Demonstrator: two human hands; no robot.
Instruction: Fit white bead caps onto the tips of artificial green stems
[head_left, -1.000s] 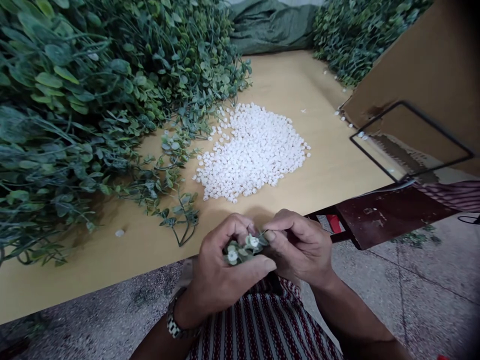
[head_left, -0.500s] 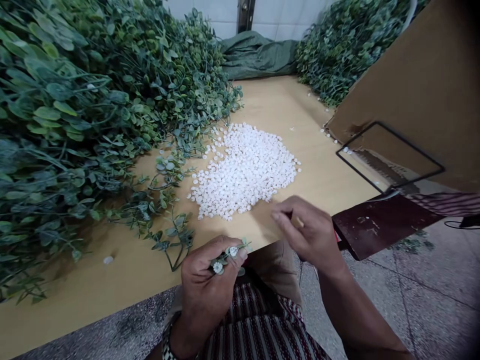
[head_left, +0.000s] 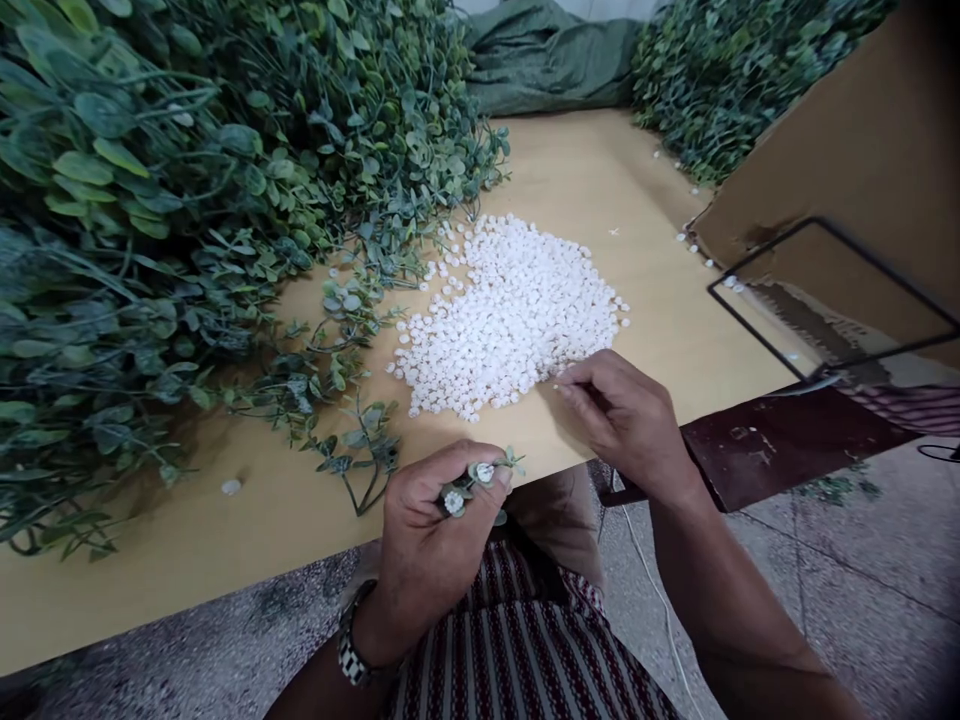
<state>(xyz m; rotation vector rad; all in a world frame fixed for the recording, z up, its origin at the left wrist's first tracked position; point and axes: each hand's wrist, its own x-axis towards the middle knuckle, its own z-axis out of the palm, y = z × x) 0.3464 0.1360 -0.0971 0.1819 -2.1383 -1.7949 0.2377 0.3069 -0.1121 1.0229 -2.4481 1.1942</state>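
Observation:
My left hand (head_left: 442,530) is closed around a green artificial leaf sprig (head_left: 514,460), thumb pressed along it. Two small white flower pieces (head_left: 453,502) show on the sprig, one near the thumb tip. At the front right edge of a heap of small white plastic pieces (head_left: 502,320), my right hand (head_left: 626,420) has thumb and forefinger pinched together. A pale speck shows at those fingertips, too small to make out. Both hands are just above the table's front edge.
Piles of artificial greenery (head_left: 225,180) cover the table's left, with a loose sprig (head_left: 367,450) at the front. More greenery (head_left: 750,80) stands at the back right, near a green cloth (head_left: 551,60). A cardboard sheet (head_left: 847,170) and black wire frame (head_left: 840,225) flank the right side.
My right hand has come down to the edge of the white heap, fingertips pinched. My left hand keeps its grip on the sprig. The view has tilted downward.

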